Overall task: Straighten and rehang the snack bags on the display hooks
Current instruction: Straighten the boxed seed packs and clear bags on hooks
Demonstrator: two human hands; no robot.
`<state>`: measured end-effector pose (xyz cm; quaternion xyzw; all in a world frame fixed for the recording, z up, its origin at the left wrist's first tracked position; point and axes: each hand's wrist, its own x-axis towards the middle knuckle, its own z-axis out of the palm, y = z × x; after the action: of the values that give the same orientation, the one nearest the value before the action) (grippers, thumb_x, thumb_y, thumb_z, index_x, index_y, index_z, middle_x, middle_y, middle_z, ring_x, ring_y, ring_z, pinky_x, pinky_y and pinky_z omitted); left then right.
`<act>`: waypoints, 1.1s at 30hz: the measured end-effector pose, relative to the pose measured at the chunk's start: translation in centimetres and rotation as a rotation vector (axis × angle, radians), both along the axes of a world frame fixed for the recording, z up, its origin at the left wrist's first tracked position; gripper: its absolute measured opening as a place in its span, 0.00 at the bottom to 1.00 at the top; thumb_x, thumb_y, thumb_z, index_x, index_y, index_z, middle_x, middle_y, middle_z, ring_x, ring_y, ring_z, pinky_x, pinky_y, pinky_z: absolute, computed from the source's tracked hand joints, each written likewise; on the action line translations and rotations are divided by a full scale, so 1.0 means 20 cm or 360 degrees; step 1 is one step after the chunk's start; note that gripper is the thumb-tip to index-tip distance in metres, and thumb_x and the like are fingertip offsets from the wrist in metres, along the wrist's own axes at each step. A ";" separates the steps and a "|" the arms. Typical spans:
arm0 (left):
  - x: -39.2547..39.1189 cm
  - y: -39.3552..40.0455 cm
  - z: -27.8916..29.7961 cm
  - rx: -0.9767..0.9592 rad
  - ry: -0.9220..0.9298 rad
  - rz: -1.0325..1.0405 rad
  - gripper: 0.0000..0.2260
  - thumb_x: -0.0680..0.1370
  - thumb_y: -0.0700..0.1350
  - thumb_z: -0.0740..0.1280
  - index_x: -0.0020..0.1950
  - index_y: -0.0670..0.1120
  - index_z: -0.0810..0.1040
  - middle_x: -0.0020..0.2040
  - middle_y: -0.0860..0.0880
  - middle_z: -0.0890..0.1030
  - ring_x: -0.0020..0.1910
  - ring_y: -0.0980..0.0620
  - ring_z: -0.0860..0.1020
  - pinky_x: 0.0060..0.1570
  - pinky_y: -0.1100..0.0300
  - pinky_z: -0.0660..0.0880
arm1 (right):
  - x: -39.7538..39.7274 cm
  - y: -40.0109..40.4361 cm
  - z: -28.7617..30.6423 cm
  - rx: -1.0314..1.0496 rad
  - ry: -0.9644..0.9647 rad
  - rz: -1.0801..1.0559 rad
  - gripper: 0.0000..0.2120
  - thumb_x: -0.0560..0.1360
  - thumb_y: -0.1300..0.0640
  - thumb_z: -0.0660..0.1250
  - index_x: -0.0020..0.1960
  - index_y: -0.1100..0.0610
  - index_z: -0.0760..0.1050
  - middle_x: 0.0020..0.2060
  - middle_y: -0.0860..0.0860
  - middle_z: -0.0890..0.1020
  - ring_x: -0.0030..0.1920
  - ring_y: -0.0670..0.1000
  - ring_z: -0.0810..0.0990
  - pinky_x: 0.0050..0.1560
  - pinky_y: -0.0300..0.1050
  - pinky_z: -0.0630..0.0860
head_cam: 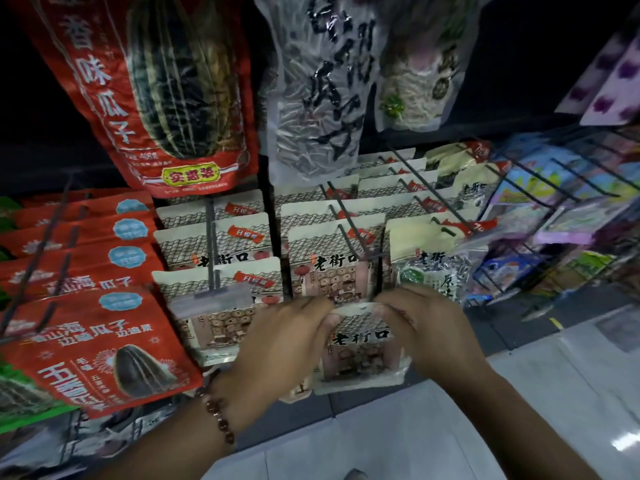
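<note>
You've got the cream snack bag (360, 344) up in front of the rack, just below the tip of the middle hook (356, 233). Your left hand (287, 344) pinches its top left corner, your right hand (419, 327) pinches the top right, stretching the header flat. This looks like the rehang step. Next, I'd say, line the bag's hang hole up with that hook's tip and slide it back against the matching bags (329, 261) already hanging there.
</note>
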<state>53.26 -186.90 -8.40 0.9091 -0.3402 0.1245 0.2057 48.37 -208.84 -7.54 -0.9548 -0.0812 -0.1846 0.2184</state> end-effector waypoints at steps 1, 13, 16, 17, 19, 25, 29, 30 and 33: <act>0.02 -0.02 0.02 -0.0048 0.0017 0.0009 0.12 0.82 0.53 0.56 0.46 0.52 0.76 0.36 0.58 0.77 0.31 0.54 0.77 0.26 0.61 0.67 | 0.03 -0.02 0.01 0.0013 0.0004 0.0005 0.08 0.77 0.50 0.64 0.48 0.50 0.82 0.37 0.44 0.79 0.36 0.46 0.75 0.33 0.39 0.70; 0.16 -0.15 0.11 -0.0120 0.0068 0.0327 0.07 0.82 0.49 0.62 0.45 0.51 0.75 0.32 0.58 0.71 0.29 0.57 0.71 0.27 0.60 0.65 | 0.37 -0.13 0.07 0.0146 0.0040 0.0172 0.04 0.74 0.59 0.71 0.48 0.53 0.82 0.40 0.45 0.82 0.39 0.44 0.78 0.37 0.43 0.77; 0.18 -0.17 0.11 -0.0097 0.0105 0.0375 0.07 0.82 0.50 0.60 0.47 0.52 0.75 0.33 0.58 0.72 0.30 0.57 0.72 0.28 0.61 0.65 | 0.41 -0.14 0.07 0.0183 0.0102 0.0221 0.04 0.74 0.57 0.70 0.48 0.52 0.82 0.40 0.45 0.82 0.39 0.45 0.78 0.38 0.44 0.77; 0.19 -0.18 0.11 -0.0090 0.0104 0.0382 0.07 0.82 0.50 0.60 0.47 0.52 0.75 0.33 0.59 0.72 0.31 0.57 0.72 0.28 0.61 0.65 | 0.42 -0.15 0.07 0.0201 0.0113 0.0228 0.05 0.75 0.54 0.69 0.49 0.52 0.82 0.40 0.44 0.81 0.39 0.44 0.77 0.37 0.43 0.75; 0.20 -0.19 0.11 -0.0084 0.0096 0.0412 0.06 0.82 0.49 0.61 0.47 0.53 0.76 0.34 0.60 0.70 0.32 0.58 0.71 0.28 0.63 0.60 | 0.44 -0.16 0.08 0.0217 0.0123 0.0237 0.09 0.76 0.49 0.65 0.48 0.51 0.82 0.39 0.43 0.81 0.38 0.43 0.76 0.36 0.42 0.73; 0.27 -0.20 0.09 0.0022 0.0128 0.0554 0.08 0.83 0.51 0.58 0.50 0.52 0.76 0.37 0.58 0.72 0.34 0.54 0.72 0.30 0.59 0.59 | 0.52 -0.14 0.03 0.0187 0.0178 0.0227 0.08 0.78 0.49 0.65 0.47 0.51 0.81 0.39 0.44 0.79 0.39 0.46 0.76 0.38 0.44 0.74; 0.29 -0.23 0.07 0.0024 0.0037 0.0643 0.08 0.83 0.49 0.60 0.51 0.50 0.78 0.43 0.54 0.81 0.39 0.50 0.78 0.32 0.60 0.65 | 0.56 -0.13 -0.01 0.0243 0.0133 0.0189 0.09 0.78 0.50 0.64 0.51 0.52 0.80 0.42 0.47 0.80 0.43 0.49 0.77 0.43 0.49 0.77; 0.29 -0.24 0.06 0.0020 0.0007 0.0654 0.07 0.82 0.47 0.62 0.51 0.49 0.79 0.44 0.52 0.81 0.39 0.49 0.79 0.33 0.60 0.67 | 0.56 -0.12 -0.02 0.0248 0.0105 0.0190 0.08 0.78 0.51 0.65 0.51 0.52 0.80 0.42 0.48 0.80 0.43 0.49 0.77 0.43 0.50 0.77; 0.28 -0.26 0.02 0.0008 -0.0098 0.0684 0.06 0.79 0.42 0.67 0.55 0.45 0.80 0.46 0.49 0.83 0.41 0.45 0.80 0.39 0.55 0.75 | 0.55 -0.13 -0.03 0.0207 0.0018 0.0193 0.06 0.78 0.54 0.67 0.52 0.54 0.80 0.42 0.49 0.80 0.43 0.51 0.76 0.42 0.50 0.76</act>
<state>58.77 -192.14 -8.03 0.9570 -0.1451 0.1924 0.1618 59.31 -211.38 -8.20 -0.9330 -0.1253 -0.1705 0.2913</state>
